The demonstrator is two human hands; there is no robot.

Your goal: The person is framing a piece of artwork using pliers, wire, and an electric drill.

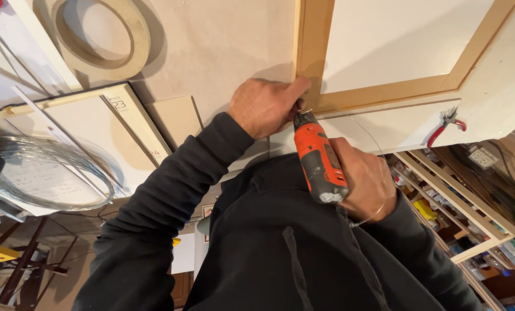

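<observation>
While your right hand is wrapping closed around the orange and grey power driver, its fingers are curling fully round the tool's body and its tip is pointing at the corner of the wooden frame. Your left hand is resting just beside that tip, fingers folded narrow and thumb stretching up along the frame's upright edge, pressing on the wood where the driver is meeting it. Whether the fingers are pinching a screw there, you cannot tell. A thin loop of wire is arcing past your right hand. The frame is lying on the bench, directly beyond both hands. Farther right of your right hand, red-handled pliers are lying on the bench edge. Left of your left hand, a coil of wire is sitting on a white board, and a wooden ring is lying beyond it. Below right, open shelves are holding small mixed items, too small to tell apart.
</observation>
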